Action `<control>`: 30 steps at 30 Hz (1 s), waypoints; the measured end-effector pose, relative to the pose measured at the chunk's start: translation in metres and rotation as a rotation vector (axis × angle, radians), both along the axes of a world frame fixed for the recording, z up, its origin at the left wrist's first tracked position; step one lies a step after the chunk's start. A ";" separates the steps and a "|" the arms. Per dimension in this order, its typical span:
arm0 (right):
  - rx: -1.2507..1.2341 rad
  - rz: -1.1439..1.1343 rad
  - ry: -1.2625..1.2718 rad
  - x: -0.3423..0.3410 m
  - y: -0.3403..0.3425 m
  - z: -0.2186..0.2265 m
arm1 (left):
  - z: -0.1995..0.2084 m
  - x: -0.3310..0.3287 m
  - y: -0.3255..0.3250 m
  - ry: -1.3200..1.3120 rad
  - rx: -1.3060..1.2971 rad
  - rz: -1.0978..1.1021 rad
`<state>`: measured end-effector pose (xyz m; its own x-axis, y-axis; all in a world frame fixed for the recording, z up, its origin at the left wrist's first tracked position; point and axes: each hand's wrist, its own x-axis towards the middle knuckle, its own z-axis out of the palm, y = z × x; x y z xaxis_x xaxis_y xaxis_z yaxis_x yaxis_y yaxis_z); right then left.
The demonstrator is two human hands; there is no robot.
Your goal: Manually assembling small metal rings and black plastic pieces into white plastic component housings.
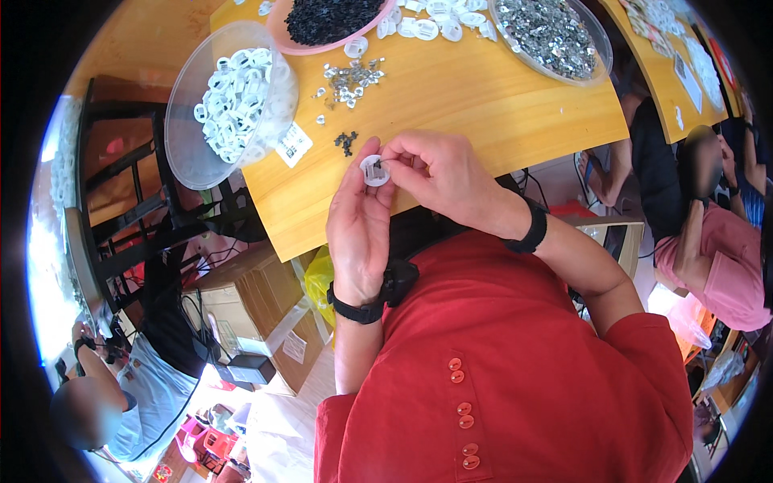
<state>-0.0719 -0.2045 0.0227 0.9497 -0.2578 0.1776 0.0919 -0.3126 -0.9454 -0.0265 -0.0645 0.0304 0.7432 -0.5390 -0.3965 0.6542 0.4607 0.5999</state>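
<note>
My left hand (361, 213) holds a small round white plastic piece (374, 171) between thumb and fingers, just over the table's near edge. My right hand (435, 171) pinches at the face of that piece, where a tiny dark part (378, 164) shows; the fingers partly hide it. Close by on the tabletop lies a little heap of small black parts (346, 143). Farther off is a loose scatter of small shiny metal pieces (354, 79).
A clear tub of white plastic pieces (233, 105) stands at the left edge of the wooden table (451, 97). A pink bowl (278, 32) of black parts and a clear bowl (605, 60) of metal pieces sit farther back, white round pieces (427, 29) between them. Other people sit left and right.
</note>
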 end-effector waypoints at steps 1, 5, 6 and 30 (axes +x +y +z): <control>0.036 -0.026 0.007 0.001 -0.001 -0.001 | 0.002 -0.001 -0.002 -0.008 -0.006 0.016; 0.045 -0.038 0.007 0.003 -0.005 0.003 | 0.003 -0.003 -0.001 -0.115 0.042 -0.015; 0.015 -0.034 0.017 0.002 -0.006 0.004 | 0.000 -0.004 -0.002 -0.121 0.061 0.011; -0.093 -0.041 -0.057 0.006 0.004 0.011 | -0.010 -0.005 0.001 -0.223 0.190 0.012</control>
